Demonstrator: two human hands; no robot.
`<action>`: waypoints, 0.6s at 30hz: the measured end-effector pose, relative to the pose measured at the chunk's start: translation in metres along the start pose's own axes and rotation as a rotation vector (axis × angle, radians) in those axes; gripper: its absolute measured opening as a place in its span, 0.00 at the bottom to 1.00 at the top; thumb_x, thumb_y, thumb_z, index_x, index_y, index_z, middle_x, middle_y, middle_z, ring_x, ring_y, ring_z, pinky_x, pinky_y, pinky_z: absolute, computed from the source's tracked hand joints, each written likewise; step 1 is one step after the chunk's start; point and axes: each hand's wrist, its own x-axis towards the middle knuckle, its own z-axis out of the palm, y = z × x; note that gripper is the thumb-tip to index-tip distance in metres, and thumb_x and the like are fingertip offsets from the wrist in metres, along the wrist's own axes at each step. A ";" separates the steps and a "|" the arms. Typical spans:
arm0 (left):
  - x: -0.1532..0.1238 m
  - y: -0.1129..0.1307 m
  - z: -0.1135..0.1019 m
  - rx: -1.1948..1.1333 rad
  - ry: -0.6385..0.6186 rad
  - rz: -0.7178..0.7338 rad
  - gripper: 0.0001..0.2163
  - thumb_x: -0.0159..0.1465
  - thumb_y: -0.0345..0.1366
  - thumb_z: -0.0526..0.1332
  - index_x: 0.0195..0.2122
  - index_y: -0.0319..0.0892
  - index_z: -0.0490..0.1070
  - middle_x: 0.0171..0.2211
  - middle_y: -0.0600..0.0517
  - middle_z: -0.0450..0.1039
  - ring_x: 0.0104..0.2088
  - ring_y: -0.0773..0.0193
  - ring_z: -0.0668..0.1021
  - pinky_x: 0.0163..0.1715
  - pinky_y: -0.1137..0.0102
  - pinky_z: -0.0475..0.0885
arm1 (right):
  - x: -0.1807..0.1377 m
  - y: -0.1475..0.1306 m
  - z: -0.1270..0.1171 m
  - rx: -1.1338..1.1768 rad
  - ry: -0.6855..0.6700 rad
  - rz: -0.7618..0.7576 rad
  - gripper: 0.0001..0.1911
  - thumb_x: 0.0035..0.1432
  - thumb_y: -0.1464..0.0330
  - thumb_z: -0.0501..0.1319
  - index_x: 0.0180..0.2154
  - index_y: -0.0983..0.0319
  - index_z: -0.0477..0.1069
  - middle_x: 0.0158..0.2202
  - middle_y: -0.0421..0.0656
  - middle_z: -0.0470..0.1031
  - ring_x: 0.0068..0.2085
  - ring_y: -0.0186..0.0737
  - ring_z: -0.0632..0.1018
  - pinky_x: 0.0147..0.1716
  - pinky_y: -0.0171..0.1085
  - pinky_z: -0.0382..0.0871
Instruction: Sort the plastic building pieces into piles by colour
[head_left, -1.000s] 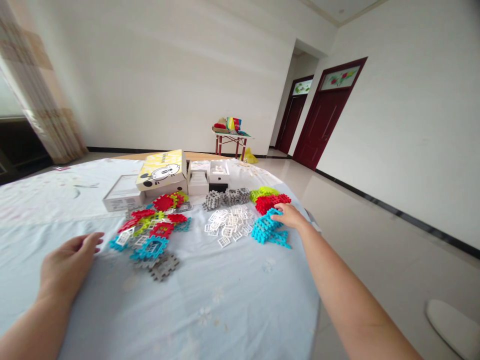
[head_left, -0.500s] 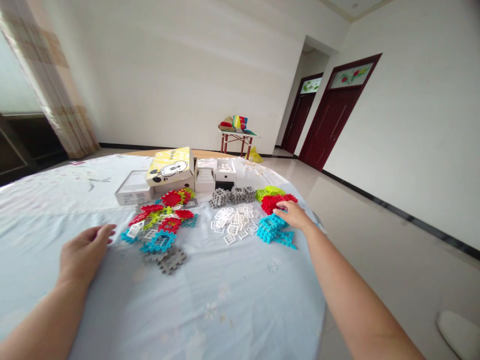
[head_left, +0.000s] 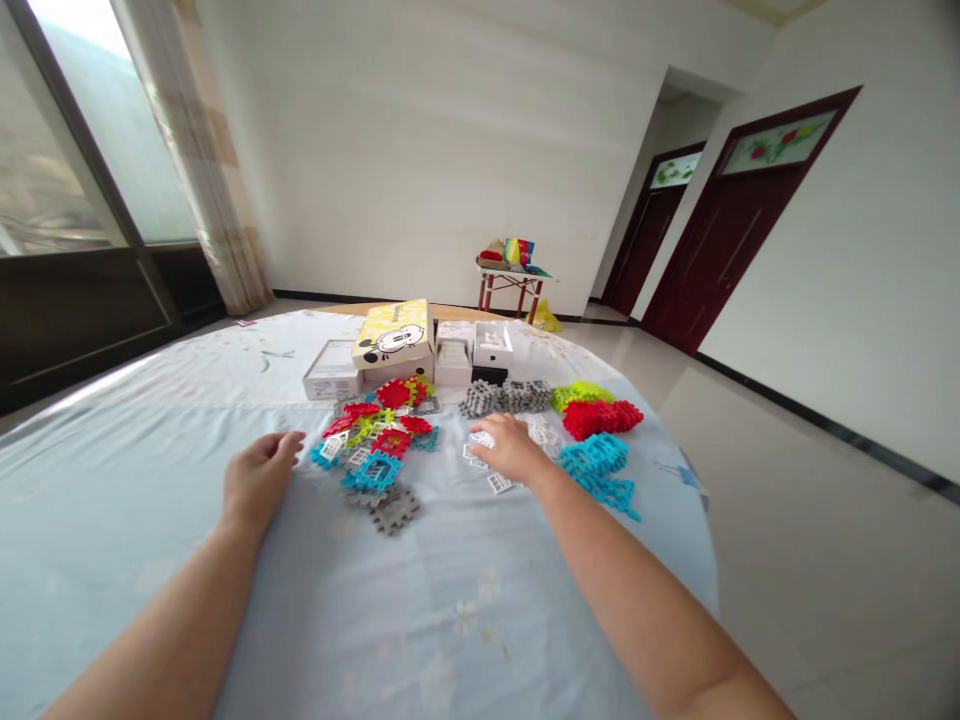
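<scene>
My left hand (head_left: pixel 261 478) rests on the cloth just left of a mixed pile of interlocking plastic tiles, its fingers loosely bent and apart with nothing seen in them. That pile holds red tiles (head_left: pixel 391 443), blue tiles (head_left: pixel 375 470), grey tiles (head_left: pixel 395 510), green ones and small white window pieces. Over a heap of white window pieces (head_left: pixel 541 432) reaches my right hand (head_left: pixel 508 448), thumb and fingers apart, covering part of the heap. No piece shows in its grip. Right of it lie stacked blue tiles (head_left: pixel 596 460) and a row of red tiles (head_left: pixel 602 418).
Rows of grey tiles (head_left: pixel 506 397) and green tiles (head_left: pixel 581 394) lie farther back. Behind them stand a yellow cartoon box (head_left: pixel 395 335), white boxes (head_left: pixel 334 370) and a black box (head_left: pixel 489 375). The round table's edge (head_left: pixel 709 540) curves along the right.
My right hand has moved left from between the red and blue stacks to the white window pieces. The view has turned left. My left hand stays beside the mixed pile.
</scene>
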 end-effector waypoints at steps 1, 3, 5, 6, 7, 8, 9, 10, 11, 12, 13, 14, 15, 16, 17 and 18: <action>0.000 0.000 0.000 0.000 0.001 -0.001 0.18 0.52 0.47 0.55 0.35 0.39 0.74 0.28 0.48 0.76 0.28 0.62 0.75 0.30 0.71 0.67 | 0.005 -0.009 0.008 -0.006 -0.024 -0.029 0.14 0.52 0.63 0.59 0.43 0.57 0.71 0.43 0.43 0.71 0.47 0.42 0.68 0.48 0.42 0.56; 0.000 0.000 0.000 0.000 0.003 -0.003 0.18 0.52 0.47 0.55 0.34 0.38 0.74 0.28 0.48 0.76 0.27 0.62 0.75 0.30 0.70 0.67 | 0.015 -0.025 0.024 -0.040 -0.055 -0.050 0.13 0.53 0.64 0.58 0.42 0.56 0.71 0.41 0.43 0.71 0.46 0.43 0.68 0.46 0.42 0.57; 0.000 0.000 0.001 -0.003 0.009 -0.002 0.18 0.52 0.47 0.55 0.34 0.38 0.74 0.28 0.48 0.76 0.27 0.62 0.75 0.30 0.70 0.68 | 0.024 -0.035 0.037 -0.083 -0.067 -0.035 0.13 0.54 0.64 0.57 0.42 0.55 0.72 0.40 0.44 0.71 0.45 0.44 0.68 0.45 0.43 0.57; 0.000 0.000 0.001 -0.005 0.012 -0.002 0.18 0.52 0.47 0.55 0.34 0.39 0.74 0.28 0.48 0.76 0.27 0.62 0.75 0.30 0.70 0.68 | 0.029 -0.038 0.043 -0.103 -0.067 -0.023 0.12 0.54 0.64 0.57 0.42 0.55 0.72 0.39 0.44 0.71 0.45 0.44 0.67 0.44 0.43 0.57; 0.000 -0.001 0.002 -0.008 0.015 0.000 0.18 0.52 0.47 0.55 0.34 0.39 0.74 0.28 0.49 0.76 0.27 0.62 0.75 0.30 0.70 0.68 | 0.033 -0.040 0.048 -0.120 -0.065 -0.013 0.12 0.54 0.64 0.57 0.41 0.55 0.72 0.39 0.44 0.71 0.45 0.45 0.67 0.44 0.44 0.57; 0.001 -0.001 0.002 -0.011 0.017 0.001 0.18 0.52 0.47 0.55 0.34 0.39 0.74 0.28 0.49 0.76 0.27 0.62 0.75 0.30 0.71 0.68 | 0.036 -0.041 0.052 -0.133 -0.061 -0.005 0.12 0.54 0.63 0.58 0.41 0.55 0.72 0.39 0.44 0.71 0.46 0.45 0.67 0.44 0.44 0.57; 0.001 -0.001 0.003 -0.015 0.018 0.003 0.18 0.52 0.47 0.54 0.34 0.39 0.74 0.28 0.49 0.76 0.27 0.62 0.75 0.29 0.71 0.68 | 0.038 -0.041 0.056 -0.144 -0.059 0.001 0.12 0.54 0.63 0.58 0.41 0.55 0.72 0.39 0.44 0.71 0.46 0.45 0.66 0.44 0.44 0.56; 0.001 -0.001 0.003 -0.018 0.018 0.005 0.18 0.52 0.47 0.54 0.34 0.39 0.74 0.27 0.50 0.76 0.27 0.62 0.75 0.29 0.71 0.68 | 0.040 -0.040 0.059 -0.151 -0.058 0.004 0.11 0.53 0.63 0.58 0.40 0.54 0.72 0.40 0.44 0.70 0.46 0.45 0.66 0.44 0.44 0.56; 0.001 -0.001 0.003 -0.021 0.017 0.008 0.18 0.52 0.47 0.54 0.34 0.40 0.74 0.27 0.50 0.76 0.27 0.62 0.75 0.29 0.71 0.68 | 0.041 -0.039 0.061 -0.156 -0.058 0.005 0.11 0.53 0.62 0.59 0.40 0.54 0.72 0.40 0.44 0.70 0.46 0.45 0.66 0.44 0.44 0.56; 0.001 -0.001 0.004 -0.023 0.016 0.010 0.17 0.52 0.47 0.54 0.33 0.40 0.74 0.27 0.50 0.76 0.27 0.62 0.75 0.29 0.71 0.68 | 0.041 -0.038 0.063 -0.157 -0.056 0.002 0.11 0.53 0.62 0.59 0.39 0.54 0.72 0.40 0.44 0.70 0.46 0.44 0.65 0.44 0.44 0.56; 0.002 -0.001 0.004 -0.025 0.015 0.012 0.17 0.52 0.47 0.54 0.33 0.40 0.74 0.27 0.50 0.76 0.27 0.62 0.75 0.29 0.71 0.68 | 0.040 -0.037 0.063 -0.157 -0.052 -0.009 0.10 0.53 0.62 0.60 0.39 0.54 0.72 0.40 0.43 0.70 0.46 0.44 0.65 0.43 0.43 0.55; 0.002 -0.001 0.004 -0.025 0.014 0.012 0.17 0.52 0.47 0.54 0.33 0.39 0.74 0.27 0.50 0.75 0.27 0.61 0.75 0.29 0.71 0.68 | 0.039 -0.036 0.063 -0.158 -0.048 -0.026 0.09 0.53 0.62 0.60 0.38 0.54 0.72 0.40 0.43 0.69 0.46 0.44 0.65 0.43 0.43 0.55; 0.002 -0.001 0.004 -0.025 0.013 0.013 0.17 0.52 0.47 0.54 0.33 0.39 0.74 0.27 0.50 0.75 0.27 0.61 0.75 0.29 0.70 0.68 | 0.037 -0.035 0.062 -0.159 -0.042 -0.045 0.09 0.53 0.63 0.60 0.38 0.54 0.72 0.40 0.43 0.69 0.46 0.43 0.65 0.43 0.42 0.55; 0.001 -0.001 0.004 -0.025 0.012 0.013 0.17 0.52 0.46 0.54 0.33 0.40 0.74 0.27 0.49 0.75 0.27 0.61 0.75 0.29 0.70 0.68 | 0.035 -0.034 0.061 -0.162 -0.036 -0.064 0.08 0.54 0.64 0.59 0.38 0.54 0.72 0.40 0.43 0.69 0.46 0.43 0.65 0.43 0.42 0.55; 0.001 -0.001 0.004 -0.024 0.011 0.013 0.17 0.52 0.46 0.54 0.33 0.40 0.74 0.28 0.49 0.75 0.28 0.61 0.75 0.29 0.70 0.68 | 0.033 -0.034 0.058 -0.163 -0.033 -0.081 0.08 0.55 0.65 0.58 0.38 0.55 0.72 0.40 0.43 0.70 0.45 0.42 0.65 0.43 0.42 0.55; 0.001 0.000 0.004 -0.022 0.011 0.012 0.17 0.52 0.46 0.54 0.33 0.40 0.74 0.28 0.50 0.75 0.28 0.61 0.75 0.29 0.70 0.67 | 0.031 -0.034 0.055 -0.164 -0.029 -0.093 0.08 0.56 0.66 0.57 0.38 0.55 0.71 0.40 0.43 0.70 0.45 0.42 0.65 0.42 0.41 0.54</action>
